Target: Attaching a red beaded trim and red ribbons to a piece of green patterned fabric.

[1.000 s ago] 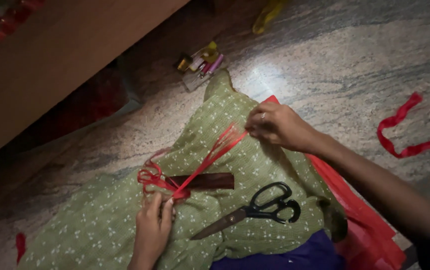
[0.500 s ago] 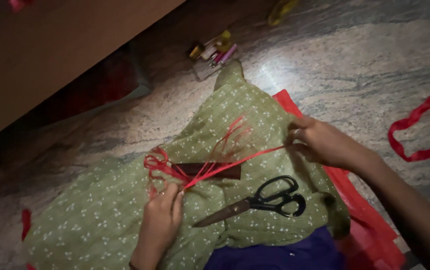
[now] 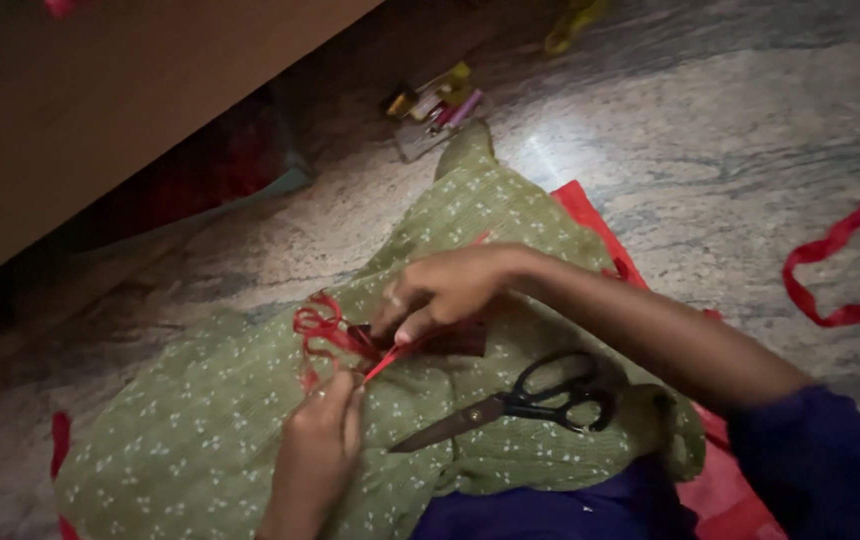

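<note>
Speckled stone floor (image 3: 710,150), pretty dim, and I'm watching from the head camera looking down at a green dotted cloth (image 3: 200,440) spread out over it. Everything below I'm placing relative to that cloth.

Near the middle of the cloth there's a red ribbon (image 3: 322,325) bunched into loops next to a small dark brown strip (image 3: 455,342). The left hand (image 3: 318,450) sits at the near side of the loops, fingers curled in and pinching the ribbon. The right hand (image 3: 445,290) comes in from the far side, fingertips closed on a taut bit of ribbon right over the brown strip. So both hands are gripping the ribbon, not open.

Black-handled scissors (image 3: 520,402) lie on the cloth just right of the hands, untouched, blades pointing toward the left hand. Off the cloth's right side, well apart, a loose red ribbon scrap (image 3: 830,280) lies on the floor. Past the cloth's far tip there's a little clear box of coloured bits (image 3: 435,105).

My read: this is the looping or knotting stage of a ribbon bow. I'd say the next move needs steady tension on both ends while the loop is cinched.
</note>
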